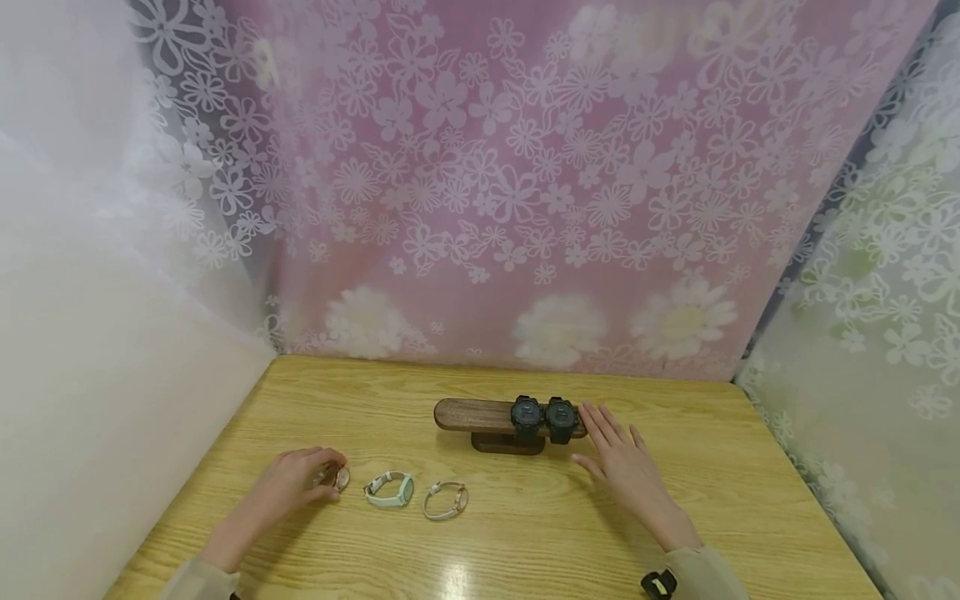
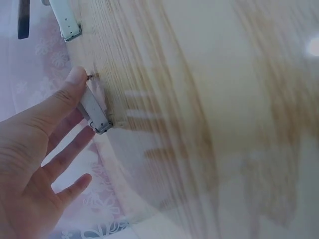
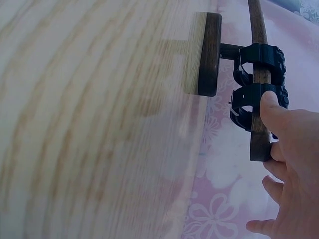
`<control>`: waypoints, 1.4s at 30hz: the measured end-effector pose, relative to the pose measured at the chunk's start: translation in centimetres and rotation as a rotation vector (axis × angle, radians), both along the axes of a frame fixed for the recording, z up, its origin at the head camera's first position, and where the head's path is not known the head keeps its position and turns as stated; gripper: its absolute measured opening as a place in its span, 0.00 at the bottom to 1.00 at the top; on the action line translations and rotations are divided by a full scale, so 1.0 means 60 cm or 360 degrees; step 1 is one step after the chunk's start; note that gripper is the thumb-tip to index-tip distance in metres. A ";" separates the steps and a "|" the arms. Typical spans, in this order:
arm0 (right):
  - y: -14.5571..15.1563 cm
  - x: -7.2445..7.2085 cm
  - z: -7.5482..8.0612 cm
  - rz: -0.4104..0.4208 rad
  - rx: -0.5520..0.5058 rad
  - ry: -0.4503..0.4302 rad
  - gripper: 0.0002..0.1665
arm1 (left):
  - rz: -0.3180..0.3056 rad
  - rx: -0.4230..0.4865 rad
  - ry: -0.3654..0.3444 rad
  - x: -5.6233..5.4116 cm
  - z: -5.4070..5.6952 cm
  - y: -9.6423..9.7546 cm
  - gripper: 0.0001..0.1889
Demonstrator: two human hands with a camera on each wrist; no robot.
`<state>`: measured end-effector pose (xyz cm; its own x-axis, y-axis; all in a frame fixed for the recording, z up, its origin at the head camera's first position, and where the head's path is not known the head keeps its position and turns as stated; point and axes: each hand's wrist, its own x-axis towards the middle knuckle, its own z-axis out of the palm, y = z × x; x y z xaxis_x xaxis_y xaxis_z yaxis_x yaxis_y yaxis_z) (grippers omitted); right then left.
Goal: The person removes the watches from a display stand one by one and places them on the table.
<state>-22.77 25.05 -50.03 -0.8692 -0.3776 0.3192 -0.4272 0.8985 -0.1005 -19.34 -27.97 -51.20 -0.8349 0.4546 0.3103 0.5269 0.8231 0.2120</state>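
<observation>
Even, diffuse light falls across your tabletop (image 1: pixel 540 533), glare flaring at the head view's lower edge; faint shadows lie beside your hands (image 1: pixel 300 477) (image 1: pixel 624 467), and both wrist views look hazy, washed-out.

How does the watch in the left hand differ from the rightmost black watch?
Colour: the held watch has a pale strap and rose-gold rim; the black watch is dark. Build: the black watch looks chunkier than the held watch. Place: the left hand pinches the held watch; the black watch wraps around the stand. Both have roundish faces.
</observation>
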 end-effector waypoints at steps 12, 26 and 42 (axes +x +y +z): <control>-0.001 -0.001 0.000 -0.0005 0.0000 0.0013 0.50 | 0.0028 -0.0066 0.0003 -0.001 0.004 0.006 0.26; 0.002 -0.003 -0.008 0.0008 -0.0016 0.0037 0.50 | 0.0082 -0.0068 -0.0095 0.004 0.008 0.009 0.26; -0.002 -0.003 -0.003 -0.0019 -0.0015 -0.0057 0.50 | 0.0104 0.0100 0.0403 -0.008 0.009 0.027 0.14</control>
